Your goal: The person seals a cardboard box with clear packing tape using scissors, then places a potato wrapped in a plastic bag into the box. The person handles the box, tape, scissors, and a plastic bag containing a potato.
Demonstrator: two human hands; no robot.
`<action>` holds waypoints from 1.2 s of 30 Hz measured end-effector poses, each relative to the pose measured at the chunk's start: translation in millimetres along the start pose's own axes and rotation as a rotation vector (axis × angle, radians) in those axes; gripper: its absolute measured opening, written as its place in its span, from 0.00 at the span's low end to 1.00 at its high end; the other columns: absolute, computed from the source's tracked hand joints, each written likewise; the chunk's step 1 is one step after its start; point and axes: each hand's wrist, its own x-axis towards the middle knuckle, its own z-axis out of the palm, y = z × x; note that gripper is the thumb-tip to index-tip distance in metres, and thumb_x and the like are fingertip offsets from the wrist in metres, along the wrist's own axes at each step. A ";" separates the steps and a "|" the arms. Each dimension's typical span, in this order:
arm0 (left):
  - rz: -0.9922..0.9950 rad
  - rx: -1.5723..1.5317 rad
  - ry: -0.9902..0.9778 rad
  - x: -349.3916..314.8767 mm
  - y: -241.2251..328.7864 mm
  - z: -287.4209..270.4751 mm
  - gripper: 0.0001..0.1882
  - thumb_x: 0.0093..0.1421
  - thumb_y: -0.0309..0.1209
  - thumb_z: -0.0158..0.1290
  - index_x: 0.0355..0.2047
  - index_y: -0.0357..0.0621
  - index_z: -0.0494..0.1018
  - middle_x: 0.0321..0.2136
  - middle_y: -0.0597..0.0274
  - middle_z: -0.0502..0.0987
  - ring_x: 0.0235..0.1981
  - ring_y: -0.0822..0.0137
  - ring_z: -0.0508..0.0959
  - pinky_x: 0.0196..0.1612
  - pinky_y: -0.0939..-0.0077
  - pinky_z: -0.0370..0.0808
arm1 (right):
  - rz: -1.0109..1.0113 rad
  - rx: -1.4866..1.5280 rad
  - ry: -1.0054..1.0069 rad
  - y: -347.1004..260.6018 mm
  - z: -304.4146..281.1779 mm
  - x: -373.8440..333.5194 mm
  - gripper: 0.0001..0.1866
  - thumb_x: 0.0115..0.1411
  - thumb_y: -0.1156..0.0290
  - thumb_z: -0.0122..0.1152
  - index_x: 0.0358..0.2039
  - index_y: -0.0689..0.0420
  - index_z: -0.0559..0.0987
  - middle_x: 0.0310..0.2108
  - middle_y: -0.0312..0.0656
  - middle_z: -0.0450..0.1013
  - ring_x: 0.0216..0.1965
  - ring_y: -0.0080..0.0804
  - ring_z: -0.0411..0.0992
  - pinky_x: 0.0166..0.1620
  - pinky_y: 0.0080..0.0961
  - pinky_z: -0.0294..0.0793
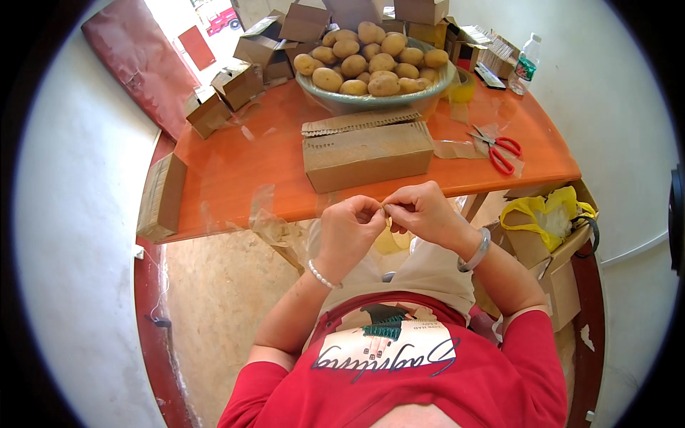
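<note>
My left hand and my right hand meet fingertip to fingertip, just in front of the table's near edge. Both are closed in a pinch. Below the fingers shows a piece of yellowish clear tape; the fingers partly cover it, and its exact hold is hard to see. Just beyond my hands lies a long brown cardboard box, with a ragged corrugated flap along its far side. Red-handled scissors lie opened to the right of the box, beside loose tape strips.
A large bowl heaped with potatoes stands at the back of the orange table. Small cardboard boxes surround it. A tape roll and plastic bottle stand right; a yellow bag sits in an opened carton below.
</note>
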 end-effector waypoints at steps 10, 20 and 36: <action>0.031 0.033 0.025 1.0 -2.1 0.0 0.04 0.53 0.23 0.56 0.26 0.32 0.76 0.19 0.66 0.77 0.21 0.81 0.74 0.25 0.86 0.71 | 0.058 0.045 -0.041 1.2 -1.7 4.0 0.07 0.57 0.78 0.54 0.29 0.67 0.79 0.20 0.38 0.74 0.20 0.19 0.73 0.24 0.13 0.73; 0.037 0.050 0.022 3.7 -0.9 -0.3 0.04 0.53 0.23 0.56 0.26 0.33 0.75 0.19 0.66 0.77 0.20 0.81 0.74 0.25 0.85 0.71 | 0.061 0.099 -0.075 6.2 -4.9 7.6 0.08 0.57 0.78 0.53 0.29 0.67 0.79 0.21 0.39 0.75 0.21 0.19 0.74 0.23 0.14 0.73; 0.019 0.042 -0.013 3.6 -6.3 0.0 0.04 0.54 0.23 0.55 0.26 0.33 0.75 0.18 0.68 0.75 0.20 0.82 0.72 0.24 0.86 0.70 | 0.063 0.110 -0.086 9.8 -5.4 8.5 0.08 0.57 0.77 0.53 0.28 0.67 0.79 0.20 0.39 0.74 0.20 0.20 0.74 0.23 0.15 0.73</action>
